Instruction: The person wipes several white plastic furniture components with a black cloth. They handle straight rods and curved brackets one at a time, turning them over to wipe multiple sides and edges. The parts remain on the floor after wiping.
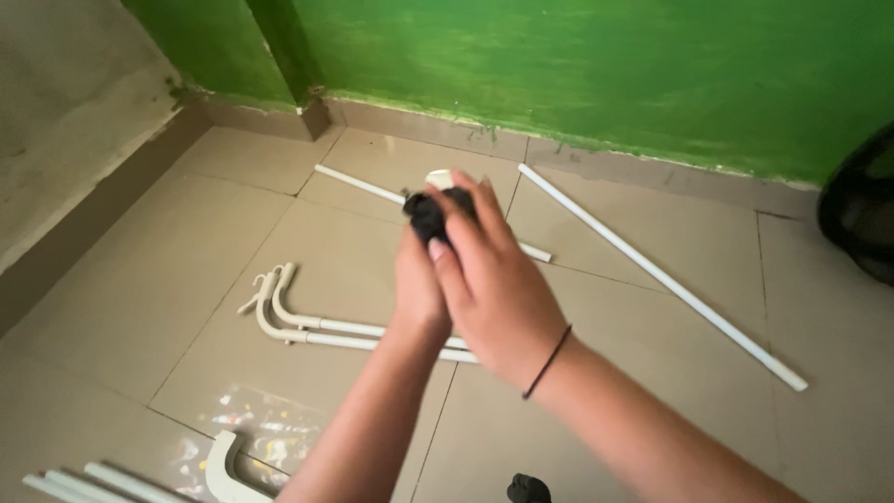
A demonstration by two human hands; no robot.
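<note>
Both my hands are raised together over the tiled floor. My right hand (494,279) wraps its fingers over a small black part (430,216) that has a white piece (440,177) at its top. My left hand (417,289) sits behind and under the right one, gripping the same part from the left. A thin black band circles my right wrist. Most of the held part is hidden by my fingers.
White tubes lie on the beige floor tiles: a long straight one (670,284) at right, a shorter one (358,184) behind my hands, curved ones (279,321) at left, more (102,482) at the bottom left. A small black piece (527,488) lies at the bottom edge. Green wall behind; dark object (861,205) at right.
</note>
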